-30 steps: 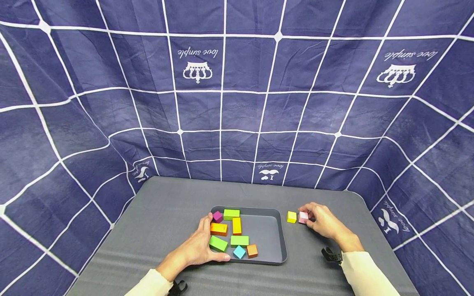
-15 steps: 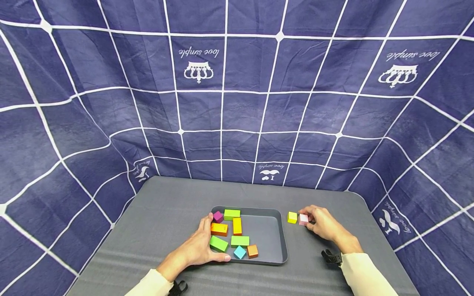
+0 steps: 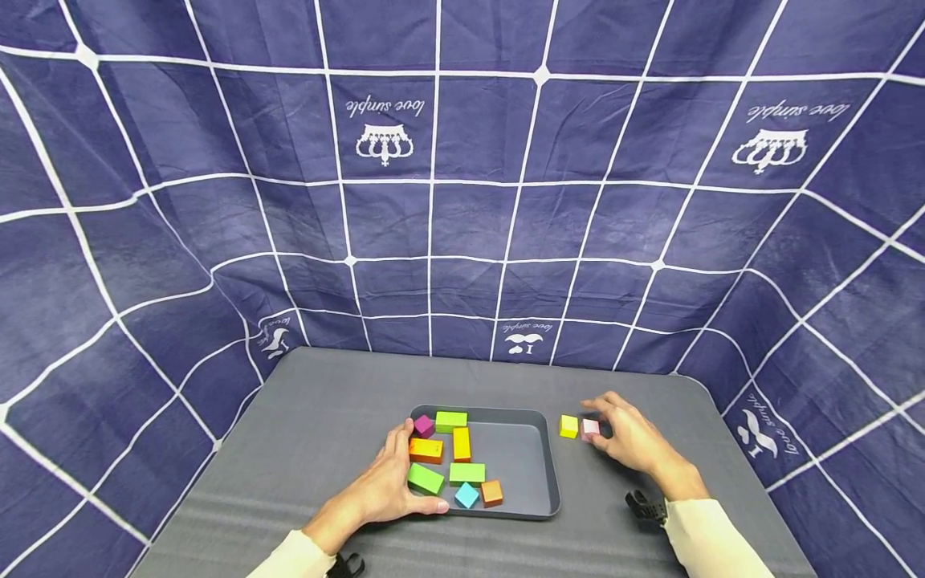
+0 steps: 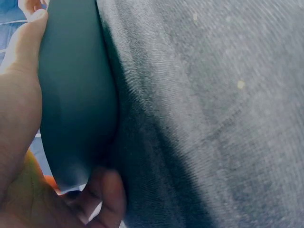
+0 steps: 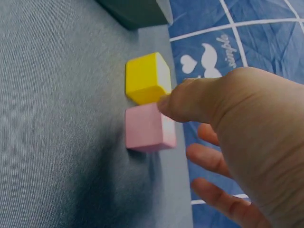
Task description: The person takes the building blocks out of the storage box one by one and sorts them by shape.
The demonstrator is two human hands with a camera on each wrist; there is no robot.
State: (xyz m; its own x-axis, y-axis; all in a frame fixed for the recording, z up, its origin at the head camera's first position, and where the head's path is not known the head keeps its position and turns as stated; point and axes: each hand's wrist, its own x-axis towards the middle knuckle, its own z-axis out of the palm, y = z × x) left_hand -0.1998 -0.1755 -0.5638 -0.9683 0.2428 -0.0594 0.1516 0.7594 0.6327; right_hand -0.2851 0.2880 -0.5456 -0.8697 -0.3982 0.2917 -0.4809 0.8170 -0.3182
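In the head view my left hand (image 3: 386, 474) holds the left end of a grey tray (image 3: 516, 457), thumb along its front edge and fingers at the left side. The left wrist view has the tray's outer wall (image 4: 78, 90) between thumb and fingers. My right hand (image 3: 632, 433) is at a pink cube (image 5: 145, 127) on the table, right of the tray. Its thumb tip is right at the cube's upper corner, while the other fingers stand spread away from it. A yellow cube (image 5: 145, 78) sits close beside the pink one.
Inside the tray, mostly toward its left half, lie green blocks (image 3: 467, 474), an orange block (image 3: 426, 450), a yellow block (image 3: 462, 444), a purple cube (image 3: 424, 426), a blue cube (image 3: 466, 495) and an orange cube (image 3: 491, 493). A blue gridded cloth (image 3: 470, 217) hangs behind the grey table (image 3: 347, 385).
My right hand's fingers have spread off the pink cube, which they held earlier; it stays beside the yellow one. My left hand keeps its hold on the tray.
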